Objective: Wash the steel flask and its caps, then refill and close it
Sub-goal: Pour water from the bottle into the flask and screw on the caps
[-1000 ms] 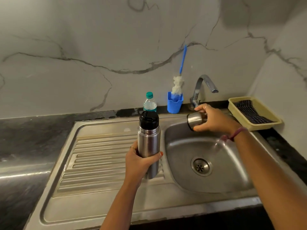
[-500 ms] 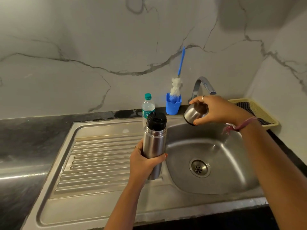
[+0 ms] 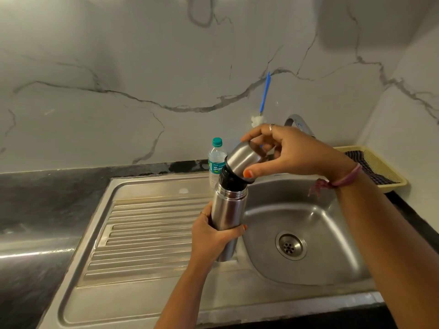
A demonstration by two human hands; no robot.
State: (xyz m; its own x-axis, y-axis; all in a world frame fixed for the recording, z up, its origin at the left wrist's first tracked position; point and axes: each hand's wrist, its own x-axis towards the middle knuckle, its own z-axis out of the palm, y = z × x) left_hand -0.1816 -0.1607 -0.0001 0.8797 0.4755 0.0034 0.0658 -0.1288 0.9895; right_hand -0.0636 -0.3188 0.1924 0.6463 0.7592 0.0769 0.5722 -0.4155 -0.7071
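Head: steel cap [image 3: 242, 159] over flask [image 3: 226, 217]

Dim, warm light; glare streaks the counter [image 3: 35, 254] far left of the left hand [image 3: 211, 236], and wide-angle bending and blur soften the edges.

The only lettering that can be read stands on the label of the small plastic water bottle [image 3: 215, 160] with the teal cap, at the back rim of the sink [image 3: 152, 184]. White slanted script on the teal label begins "Sig"; the rest of the word is hidden behind the steel flask [image 3: 228, 210] and its steel cap [image 3: 242, 159]. A smaller line of print sits beneath that script, possibly a volume figure, but it is too small and blurred to make out. A small green mark shows at the label's left edge, unreadable. No other text, brand, number or sign can be read on anything else in view.
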